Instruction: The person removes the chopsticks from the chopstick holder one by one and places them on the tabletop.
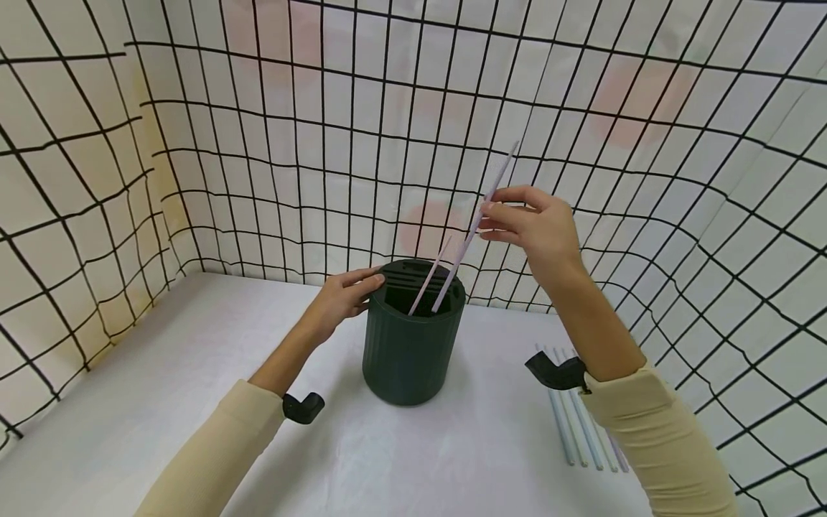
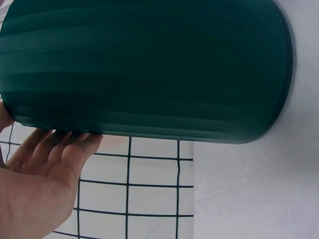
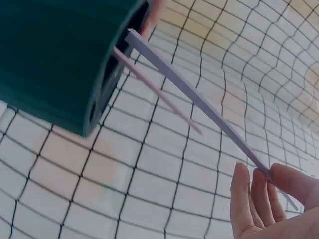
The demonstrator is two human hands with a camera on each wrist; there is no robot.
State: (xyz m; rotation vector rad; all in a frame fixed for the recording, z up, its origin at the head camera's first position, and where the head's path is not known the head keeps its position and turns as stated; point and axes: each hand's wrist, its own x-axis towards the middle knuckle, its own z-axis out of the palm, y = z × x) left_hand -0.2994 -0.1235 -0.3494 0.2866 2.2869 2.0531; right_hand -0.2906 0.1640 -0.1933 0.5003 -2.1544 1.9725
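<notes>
A dark green ribbed container (image 1: pixel 411 352) stands upright on the table, with slots across the back part of its top. My left hand (image 1: pixel 340 298) rests against its left side near the rim, and in the left wrist view the fingertips (image 2: pixel 94 139) touch the ribbed wall. My right hand (image 1: pixel 539 226) pinches a long pale purple straw (image 1: pixel 500 172) between thumb and fingers, up and right of the container. Its lower end overlaps the container's opening in the head view. A thinner pink straw (image 1: pixel 431 276) leans inside the container, its top sticking out.
Several pastel straws (image 1: pixel 571 424) lie side by side on the white table (image 1: pixel 413 459) at the right, partly under my right forearm. Black wire grid (image 1: pixel 352 143) rises at the back and both sides, with pale sheeting behind it.
</notes>
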